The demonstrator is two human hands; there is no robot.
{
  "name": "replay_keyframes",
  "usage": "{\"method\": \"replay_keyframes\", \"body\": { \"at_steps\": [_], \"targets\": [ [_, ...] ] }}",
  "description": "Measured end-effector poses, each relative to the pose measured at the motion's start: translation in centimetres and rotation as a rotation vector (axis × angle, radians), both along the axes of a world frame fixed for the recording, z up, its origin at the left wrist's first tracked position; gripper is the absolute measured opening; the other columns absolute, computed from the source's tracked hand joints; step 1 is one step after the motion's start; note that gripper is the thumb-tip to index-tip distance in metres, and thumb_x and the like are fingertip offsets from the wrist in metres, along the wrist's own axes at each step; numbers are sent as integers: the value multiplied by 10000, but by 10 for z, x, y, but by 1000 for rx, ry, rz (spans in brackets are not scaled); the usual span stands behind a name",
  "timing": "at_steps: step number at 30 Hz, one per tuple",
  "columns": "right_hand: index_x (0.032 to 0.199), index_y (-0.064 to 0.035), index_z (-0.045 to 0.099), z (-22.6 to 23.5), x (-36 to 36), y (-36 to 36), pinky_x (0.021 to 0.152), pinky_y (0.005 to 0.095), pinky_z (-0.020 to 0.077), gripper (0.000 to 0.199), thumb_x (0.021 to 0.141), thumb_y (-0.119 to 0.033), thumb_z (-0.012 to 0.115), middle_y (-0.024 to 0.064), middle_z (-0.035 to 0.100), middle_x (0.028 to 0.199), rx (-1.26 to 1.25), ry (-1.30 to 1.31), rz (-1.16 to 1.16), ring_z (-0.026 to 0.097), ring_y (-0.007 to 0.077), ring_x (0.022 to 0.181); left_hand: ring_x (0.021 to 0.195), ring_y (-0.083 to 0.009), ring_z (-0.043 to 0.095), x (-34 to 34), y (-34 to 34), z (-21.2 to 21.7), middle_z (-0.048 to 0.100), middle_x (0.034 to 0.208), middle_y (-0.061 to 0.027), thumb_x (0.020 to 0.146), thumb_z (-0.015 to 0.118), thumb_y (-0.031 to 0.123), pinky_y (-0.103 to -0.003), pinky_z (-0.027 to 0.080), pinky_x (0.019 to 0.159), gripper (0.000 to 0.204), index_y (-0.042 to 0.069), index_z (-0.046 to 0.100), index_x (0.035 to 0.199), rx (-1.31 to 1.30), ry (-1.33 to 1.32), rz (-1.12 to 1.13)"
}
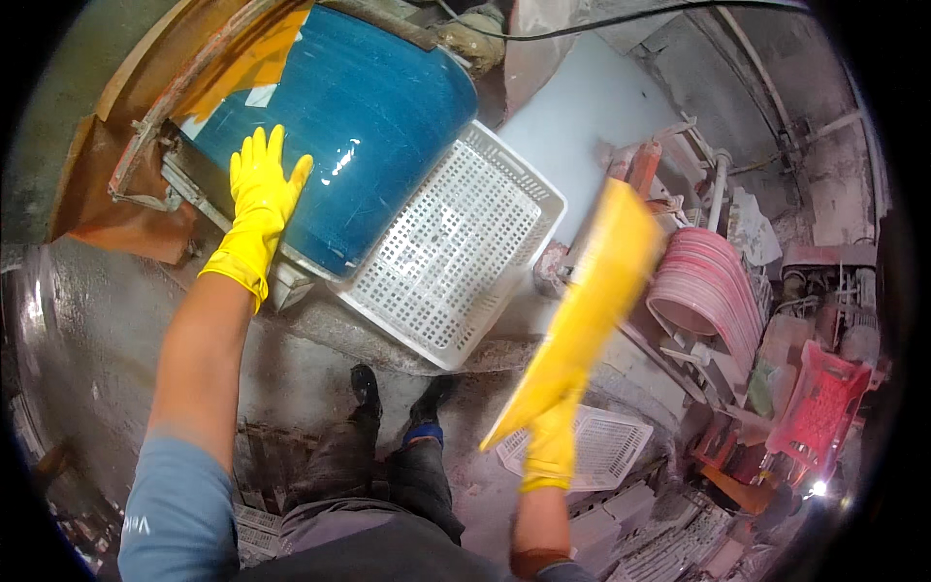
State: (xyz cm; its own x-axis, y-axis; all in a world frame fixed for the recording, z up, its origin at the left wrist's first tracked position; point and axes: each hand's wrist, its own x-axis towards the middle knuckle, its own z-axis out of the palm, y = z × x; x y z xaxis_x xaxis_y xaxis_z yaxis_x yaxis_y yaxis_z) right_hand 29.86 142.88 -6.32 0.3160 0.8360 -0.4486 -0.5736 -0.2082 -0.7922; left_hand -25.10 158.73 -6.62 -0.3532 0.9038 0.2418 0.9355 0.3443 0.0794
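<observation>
My left hand (pixel 260 189), in a yellow rubber glove, lies over the near left part of a wet blue belt (pixel 373 126). Its fingers and thumb are spread, and nothing is in it. Whether the palm presses on the belt I cannot tell. On the right, my gloved right hand (pixel 553 441) grips the near end of a flat yellow rectangular board (pixel 587 301), held up at a slant and smeared by motion. Against the belt's right edge sits a white perforated plastic basket (pixel 441 254).
Orange sheeting (pixel 136 209) hangs at the belt's left side. Pink-streaked round buckets (pixel 703 291) lie stacked on the right, with a red crate (pixel 819 403) nearby. Another white basket (pixel 611 451) is low beside my right hand. A black cable (pixel 621 24) crosses the top.
</observation>
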Motion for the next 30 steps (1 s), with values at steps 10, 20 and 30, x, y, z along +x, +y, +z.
{"method": "replay_keyframes", "body": {
  "at_steps": [10, 20, 30],
  "targets": [
    [1484, -152, 549, -236, -219, 67, 1068, 544, 448, 842, 976, -799, 369, 109, 564, 1469, -702, 232, 339, 567, 330, 1213, 1402, -449, 460, 3, 3, 9, 501, 1515, -262, 930, 705, 442, -524, 311, 1200, 672, 72, 535, 1465, 40, -14, -29],
    [1650, -269, 280, -276, -305, 130, 1170, 769, 41, 871, 959, -798, 280, 58, 204, 1731, -233, -1810, 2018, 130, 396, 1588, 1349, -466, 494, 4, 13, 11, 538, 1473, -243, 872, 773, 438, -527, 362, 1156, 693, 83, 560, 1427, 82, -105, -69],
    [1629, -121, 295, -222, -287, 129, 1239, 435, 252, 706, 1079, -560, 354, 112, 360, 1645, -514, -684, 1224, 315, 308, 1513, 1202, -446, 568, -6, 8, 14, 599, 1346, -255, 774, 810, 466, -531, 429, 1047, 742, 57, 604, 1358, 126, -66, -82]
  ]
}}
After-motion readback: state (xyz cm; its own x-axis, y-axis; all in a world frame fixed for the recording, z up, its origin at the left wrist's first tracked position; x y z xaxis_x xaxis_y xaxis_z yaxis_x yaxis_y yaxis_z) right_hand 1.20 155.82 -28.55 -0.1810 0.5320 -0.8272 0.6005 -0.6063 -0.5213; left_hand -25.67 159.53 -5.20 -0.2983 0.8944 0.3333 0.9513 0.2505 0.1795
